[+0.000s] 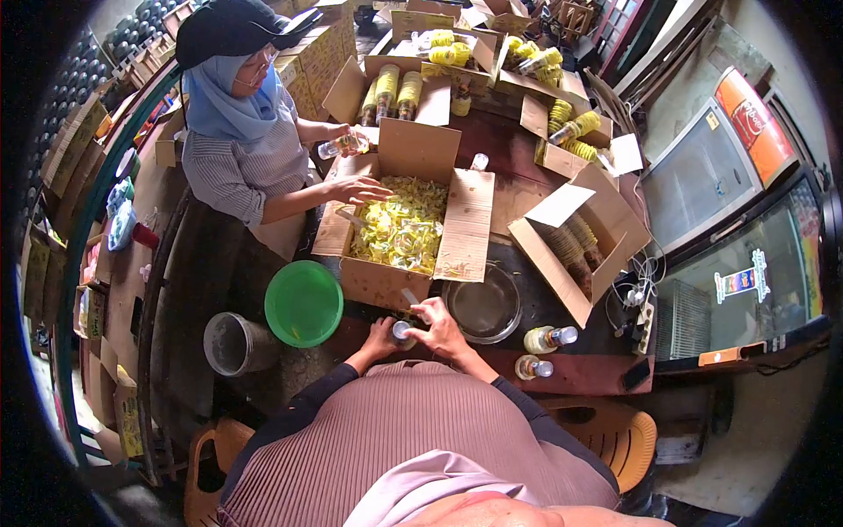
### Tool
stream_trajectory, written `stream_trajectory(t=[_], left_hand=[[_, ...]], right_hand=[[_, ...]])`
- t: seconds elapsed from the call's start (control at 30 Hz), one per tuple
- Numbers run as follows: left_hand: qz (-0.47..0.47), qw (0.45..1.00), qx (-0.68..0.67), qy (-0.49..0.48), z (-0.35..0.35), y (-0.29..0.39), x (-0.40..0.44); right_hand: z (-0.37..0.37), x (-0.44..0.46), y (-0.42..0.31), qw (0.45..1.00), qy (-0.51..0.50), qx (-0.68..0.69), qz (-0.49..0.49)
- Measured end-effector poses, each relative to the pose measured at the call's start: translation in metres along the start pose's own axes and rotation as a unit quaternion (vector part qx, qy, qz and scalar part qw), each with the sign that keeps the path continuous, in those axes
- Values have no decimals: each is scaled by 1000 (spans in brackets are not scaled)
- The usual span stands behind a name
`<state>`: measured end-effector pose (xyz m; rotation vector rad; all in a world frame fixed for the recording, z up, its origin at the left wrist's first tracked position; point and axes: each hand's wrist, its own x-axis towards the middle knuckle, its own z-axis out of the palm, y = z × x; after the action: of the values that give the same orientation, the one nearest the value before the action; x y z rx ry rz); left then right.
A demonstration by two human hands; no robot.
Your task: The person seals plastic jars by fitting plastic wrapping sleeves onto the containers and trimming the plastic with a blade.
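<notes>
Near the table's front edge, my left hand (380, 341) is wrapped round a small bottle (402, 332) with a pale cap. My right hand (436, 329) is at the bottle's right side, its thumb and fingers by the cap, with a thin pale strip (411, 297) rising from the fingers. Just beyond my hands is an open cardboard box (384, 283) full of yellow labels or wrappers (404, 225). A round metal bowl (483, 303) lies right of my right hand. Two capped bottles (544, 339) (532, 367) stand farther right.
A green basin (304, 303) and a grey bucket (235, 344) are at the left. Across the table a co-worker (241, 132) holds a bottle (342, 146) and reaches over the box. Open cartons of yellow-wrapped goods (575, 250) stand behind and right. Cables (634, 294) lie near the fridges.
</notes>
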<state>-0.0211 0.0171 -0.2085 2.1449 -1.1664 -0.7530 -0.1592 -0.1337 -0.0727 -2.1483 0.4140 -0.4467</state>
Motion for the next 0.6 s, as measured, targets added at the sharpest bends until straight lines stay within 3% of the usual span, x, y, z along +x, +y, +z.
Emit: stream_trajectory(t=[0.13, 0.47, 0.6], left_hand=[[42, 999, -30, 8, -2, 5, 2], [47, 997, -65, -16, -1, 4, 2], [90, 995, -51, -1, 1, 2, 3]], right_hand=[[1, -5, -5, 996, -84, 29, -22], [24, -6, 17, 995, -86, 37, -40], [30, -3, 24, 994, -79, 34, -64]])
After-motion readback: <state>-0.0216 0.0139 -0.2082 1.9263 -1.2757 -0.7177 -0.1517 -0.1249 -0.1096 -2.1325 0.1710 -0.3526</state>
